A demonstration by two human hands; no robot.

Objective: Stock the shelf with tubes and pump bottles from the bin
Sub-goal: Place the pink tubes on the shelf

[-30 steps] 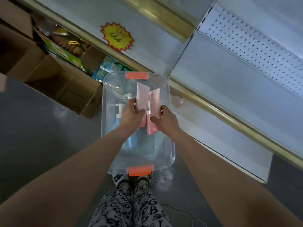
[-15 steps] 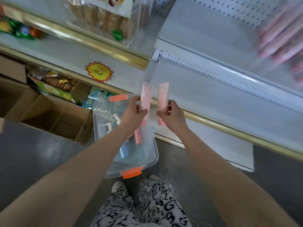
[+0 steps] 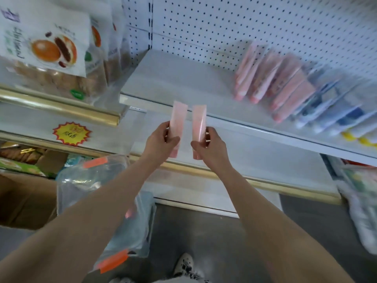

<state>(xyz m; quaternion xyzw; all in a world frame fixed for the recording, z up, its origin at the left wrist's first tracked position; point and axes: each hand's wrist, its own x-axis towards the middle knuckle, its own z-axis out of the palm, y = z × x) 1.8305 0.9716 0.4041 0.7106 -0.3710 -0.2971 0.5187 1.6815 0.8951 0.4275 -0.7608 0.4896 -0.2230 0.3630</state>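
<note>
Head view: we hold one pink tube in each hand, raised in front of the white shelf point(image 3: 173, 82), at about its front edge.

- Left hand point(image 3: 161, 137): grip clamped on the left pink tube point(image 3: 177, 119), thumb across its lower part. Tube upright, cap end down, crimped end up.
- Right hand point(image 3: 208, 146): grip clamped on the right pink tube point(image 3: 199, 123), same way up.
- The two tubes stand side by side, near each other but apart.
- On the shelf, to the right: a leaning row of pink tubes point(image 3: 271, 82), then blue-and-white tubes point(image 3: 334, 111) just beside them. Both rows are blurred. Pegboard panel point(image 3: 244, 21) behind.
- Clear bin point(image 3: 85, 180) with an orange latch point(image 3: 94, 161) sits on the floor point(image 3: 193, 231) under our left forearm. Its contents are too blurred to name.
- Cardboard box point(image 3: 24, 201) beside the bin, on its left.
- Snack bags point(image 3: 47, 48) on the neighbouring shelf, upper left; yellow starburst price tag point(image 3: 71, 133) below them.
</note>
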